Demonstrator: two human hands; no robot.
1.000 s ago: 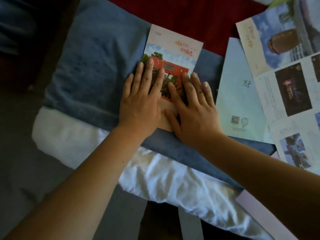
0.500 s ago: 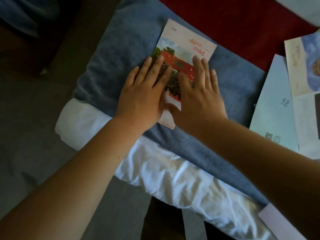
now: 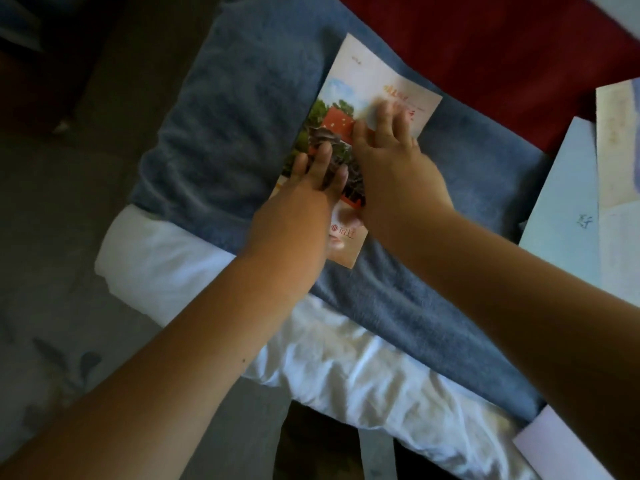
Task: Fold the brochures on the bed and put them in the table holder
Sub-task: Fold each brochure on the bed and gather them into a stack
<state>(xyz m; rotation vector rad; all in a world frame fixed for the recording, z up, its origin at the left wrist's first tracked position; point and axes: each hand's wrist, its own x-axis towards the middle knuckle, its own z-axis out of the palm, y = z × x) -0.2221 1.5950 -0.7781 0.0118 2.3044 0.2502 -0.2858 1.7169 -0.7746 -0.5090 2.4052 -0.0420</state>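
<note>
Blue fleecy blanket (image 3: pixel 242 116) is seen spread across the bed, with a rumpled white sheet (image 3: pixel 346 362) showing beneath it at 6 o'clock and a red cover (image 3: pixel 502 46) beyond it at 1 o'clock. At 3 o'clock a pale blue brochure (image 3: pixel 561 216) is laid flat, overlapped at the frame's edge by another printed sheet (image 3: pixel 620 140). A pink sheet (image 3: pixel 554 452) is glimpsed at 5 o'clock. In the middle, the folded brochure (image 3: pixel 363 74) is laid on the blanket, its title end tipped towards 1 o'clock. It is pinned down by both hands. The left hand (image 3: pixel 304 202) is pressed flat on its 7 o'clock part with straight fingers. The right hand (image 3: pixel 394 168) is laid just beside it, fingers stretched flat over the 1 o'clock part and blurred at the tips. Nothing is gripped by either hand.
</note>
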